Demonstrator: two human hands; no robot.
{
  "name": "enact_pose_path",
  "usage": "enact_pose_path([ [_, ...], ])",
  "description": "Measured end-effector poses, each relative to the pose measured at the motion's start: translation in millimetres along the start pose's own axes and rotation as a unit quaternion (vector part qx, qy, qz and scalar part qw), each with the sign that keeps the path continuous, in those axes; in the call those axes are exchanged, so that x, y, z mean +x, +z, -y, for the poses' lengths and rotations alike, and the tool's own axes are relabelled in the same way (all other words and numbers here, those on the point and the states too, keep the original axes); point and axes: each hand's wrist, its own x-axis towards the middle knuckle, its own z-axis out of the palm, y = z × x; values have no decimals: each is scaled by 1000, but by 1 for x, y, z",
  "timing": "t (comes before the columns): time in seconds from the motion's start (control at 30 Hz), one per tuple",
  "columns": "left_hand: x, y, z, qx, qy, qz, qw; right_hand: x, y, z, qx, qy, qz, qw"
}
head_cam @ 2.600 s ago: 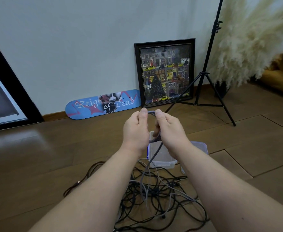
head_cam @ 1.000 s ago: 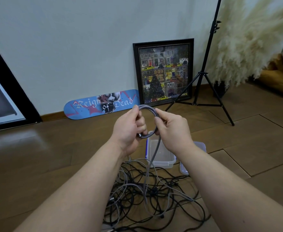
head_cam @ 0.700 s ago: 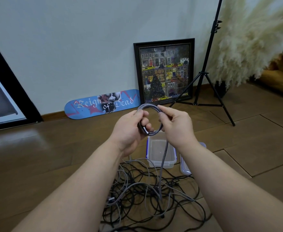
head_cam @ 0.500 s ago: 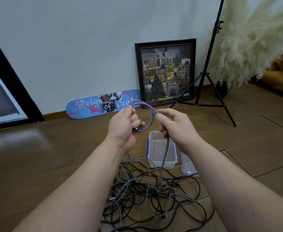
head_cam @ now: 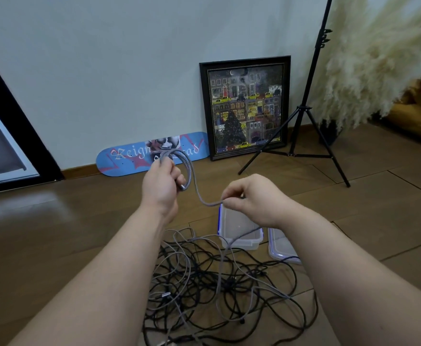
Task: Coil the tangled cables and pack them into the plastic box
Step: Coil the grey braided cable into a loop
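Two bare hands are up over the floor, with one clear plastic box (head_cam: 239,229) standing open below them, one lid (head_cam: 280,248) lying just beside it on the right, and one tangled heap of black and grey cables (head_cam: 212,285) spread in front. The left hand (head_cam: 160,188) grips a small loop of a single grey braided cable (head_cam: 192,181), its metal plug end poking out by the fingers. The right hand (head_cam: 252,198) pinches the same cable further along, from where it drops past the box's near edge into the heap.
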Motion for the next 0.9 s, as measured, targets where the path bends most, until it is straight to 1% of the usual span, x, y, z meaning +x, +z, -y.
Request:
enact_pose_path([
  [0.07,-4,4,3,39,-1,37,999,0,-4,11,102,-16,30,994],
  [0.1,-8,7,4,51,-9,58,997,0,-5,14,161,-15,28,986],
  [0.2,-20,17,5,70,-40,120,990,2,-3,17,323,10,-23,946],
  [0.33,-30,27,7,65,-66,178,980,9,1,14,427,45,-94,898],
  [0.4,-33,31,7,59,-85,187,977,12,3,11,446,56,-125,884],
  [0.47,-36,34,6,68,-106,203,971,15,4,8,440,64,-172,879],
  [0.53,-38,35,4,71,-118,223,965,16,3,4,416,74,-225,878],
  [0.6,-38,35,4,58,-125,225,965,15,1,1,382,74,-250,886],
  [0.77,-37,33,-3,-11,-149,201,968,13,1,-3,386,52,-253,885],
  [0.9,-39,33,-9,-52,-159,195,966,9,5,2,424,57,-220,877],
])
